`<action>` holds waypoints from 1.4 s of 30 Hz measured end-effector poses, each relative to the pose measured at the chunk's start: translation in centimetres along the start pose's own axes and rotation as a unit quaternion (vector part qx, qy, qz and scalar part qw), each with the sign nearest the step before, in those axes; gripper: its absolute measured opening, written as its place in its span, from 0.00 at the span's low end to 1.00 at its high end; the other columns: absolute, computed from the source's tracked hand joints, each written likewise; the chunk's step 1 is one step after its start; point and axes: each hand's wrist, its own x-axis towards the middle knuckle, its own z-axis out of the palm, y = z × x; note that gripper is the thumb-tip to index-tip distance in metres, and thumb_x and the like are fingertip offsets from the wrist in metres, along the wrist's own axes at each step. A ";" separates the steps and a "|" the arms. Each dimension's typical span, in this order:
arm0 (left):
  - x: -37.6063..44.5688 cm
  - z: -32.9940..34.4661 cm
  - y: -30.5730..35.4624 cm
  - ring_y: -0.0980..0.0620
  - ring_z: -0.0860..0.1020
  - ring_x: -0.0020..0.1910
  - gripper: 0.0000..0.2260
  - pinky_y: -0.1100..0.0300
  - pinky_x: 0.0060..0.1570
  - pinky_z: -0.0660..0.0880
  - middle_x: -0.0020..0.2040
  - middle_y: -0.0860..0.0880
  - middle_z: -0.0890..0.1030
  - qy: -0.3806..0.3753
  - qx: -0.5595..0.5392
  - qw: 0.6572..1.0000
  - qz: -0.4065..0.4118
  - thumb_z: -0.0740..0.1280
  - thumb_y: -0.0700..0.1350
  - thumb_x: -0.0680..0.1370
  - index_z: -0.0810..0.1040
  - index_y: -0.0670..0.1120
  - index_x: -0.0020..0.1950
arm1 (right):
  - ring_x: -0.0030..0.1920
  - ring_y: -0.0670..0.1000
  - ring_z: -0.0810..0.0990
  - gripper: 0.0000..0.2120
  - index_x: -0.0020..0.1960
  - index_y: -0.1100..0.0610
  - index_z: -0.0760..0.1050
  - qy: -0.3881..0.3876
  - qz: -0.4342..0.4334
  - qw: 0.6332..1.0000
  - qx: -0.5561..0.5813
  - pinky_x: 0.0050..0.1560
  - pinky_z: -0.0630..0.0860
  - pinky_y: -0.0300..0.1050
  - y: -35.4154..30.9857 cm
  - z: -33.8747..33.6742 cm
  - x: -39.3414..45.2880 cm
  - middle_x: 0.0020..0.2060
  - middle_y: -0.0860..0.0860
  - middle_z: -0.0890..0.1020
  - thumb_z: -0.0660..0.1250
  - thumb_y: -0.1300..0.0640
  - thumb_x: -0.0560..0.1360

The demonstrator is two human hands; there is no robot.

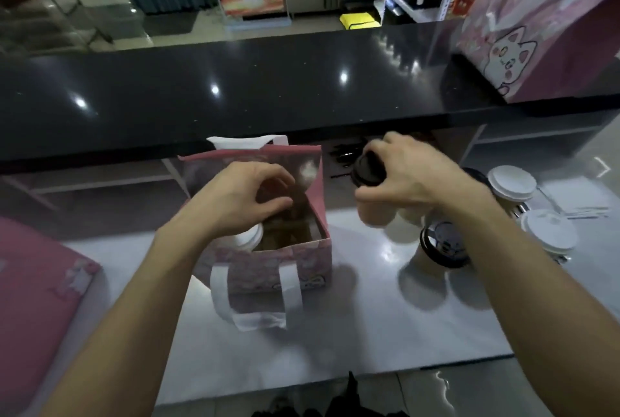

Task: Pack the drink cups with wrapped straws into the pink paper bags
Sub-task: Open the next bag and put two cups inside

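**Open bag, centre frame: one cup in, a second in hand**

- Item: pink paper bag [278, 269], upright on our white counter [369, 326], mouth open, a white-lidded cup [250, 238] low in its near-left corner.
- Left hand [235, 198]: over the bag mouth, fingers curled; whether it grips anything we cannot tell.
- Right hand [409, 178]: clenched round a dark-lidded cup [367, 171], held right of the bag.
- Risks, in our judgement: the cup could clip the bag's right wall and tip the bag; our forearm could sweep the standing cups [443, 245] at lower right.
- Room: clear counter near us; the black ledge [268, 87] closes the far side.
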 end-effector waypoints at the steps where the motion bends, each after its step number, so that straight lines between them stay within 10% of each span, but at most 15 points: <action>1: -0.3 -0.1 -0.4 0.60 0.83 0.56 0.14 0.57 0.59 0.84 0.58 0.59 0.85 -0.001 0.005 1.000 -0.013 0.77 0.52 0.81 0.84 0.57 0.66 | 0.56 0.56 0.78 0.42 0.69 0.49 0.77 0.039 -0.013 0.999 0.021 0.57 0.78 0.52 -0.6 -1.5 0.4 0.55 0.51 0.77 0.63 0.25 0.63; 10: -1.6 -2.6 -3.9 0.54 0.81 0.64 0.27 0.55 0.62 0.81 0.66 0.56 0.82 0.007 0.051 0.997 -0.055 0.82 0.55 0.75 0.79 0.56 0.72 | 0.57 0.42 0.80 0.33 0.68 0.46 0.79 0.039 -0.173 0.955 0.240 0.52 0.78 0.41 -7.9 -6.9 1.4 0.57 0.42 0.82 0.64 0.30 0.68; 18: -1.9 -2.8 -6.7 0.50 0.49 0.88 0.65 0.44 0.87 0.54 0.90 0.55 0.51 -0.072 0.046 0.996 -0.037 0.84 0.67 0.65 0.45 0.61 0.89 | 0.60 0.51 0.75 0.40 0.71 0.33 0.64 -0.104 -0.163 0.979 0.071 0.57 0.82 0.51 -11.6 -0.9 3.9 0.61 0.43 0.71 0.74 0.27 0.63; 33: -3.2 -1.6 -7.6 0.60 0.27 0.84 0.72 0.44 0.85 0.33 0.89 0.55 0.34 -0.079 0.055 0.995 0.018 0.79 0.76 0.63 0.31 0.56 0.87 | 0.59 0.54 0.78 0.49 0.79 0.43 0.65 -0.149 -0.130 0.976 -0.093 0.57 0.83 0.54 -14.4 2.4 8.8 0.62 0.49 0.73 0.82 0.35 0.65; 42: -4.2 -1.7 -8.7 0.52 0.41 0.88 0.68 0.41 0.85 0.35 0.89 0.55 0.45 -0.075 0.087 0.993 -0.002 0.76 0.78 0.64 0.36 0.56 0.88 | 0.62 0.59 0.82 0.51 0.83 0.47 0.61 -0.194 -0.127 0.950 -0.211 0.58 0.83 0.54 -13.6 4.9 8.3 0.66 0.53 0.80 0.82 0.38 0.68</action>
